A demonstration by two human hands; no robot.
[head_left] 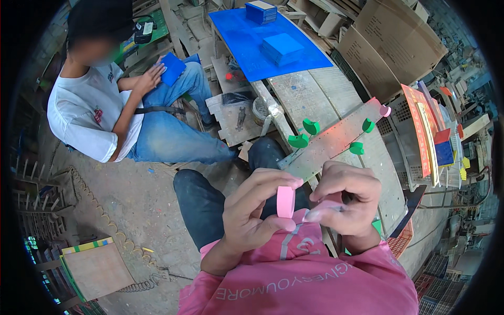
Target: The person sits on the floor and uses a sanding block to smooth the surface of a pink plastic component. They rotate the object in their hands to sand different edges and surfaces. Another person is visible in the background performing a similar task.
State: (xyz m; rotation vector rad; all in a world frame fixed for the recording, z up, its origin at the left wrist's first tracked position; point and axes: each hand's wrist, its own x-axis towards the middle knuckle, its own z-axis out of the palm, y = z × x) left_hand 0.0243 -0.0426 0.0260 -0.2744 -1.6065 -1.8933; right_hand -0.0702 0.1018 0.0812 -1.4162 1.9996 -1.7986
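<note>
My left hand [255,205] pinches a small pink block [285,202] between thumb and fingers, its narrow side toward me. Close beside it on the right, my right hand [349,197] is curled with thumb and fingers together. Something pinkish shows between those fingers, but its kind is unclear. Both hands are raised above my lap, in front of my pink shirt. Beyond them lies a long board [336,134] with small green crescent-shaped pieces [311,126] along its sides. Another pink piece [385,111] sits at the board's far end.
The wooden bench [310,97] carries a blue sheet [231,37] with stacks of blue panels [282,49]. On the left sits a co-worker [100,110] holding a blue panel [172,69]. Cardboard boxes [391,42] and plastic crates [399,152] stand at the right.
</note>
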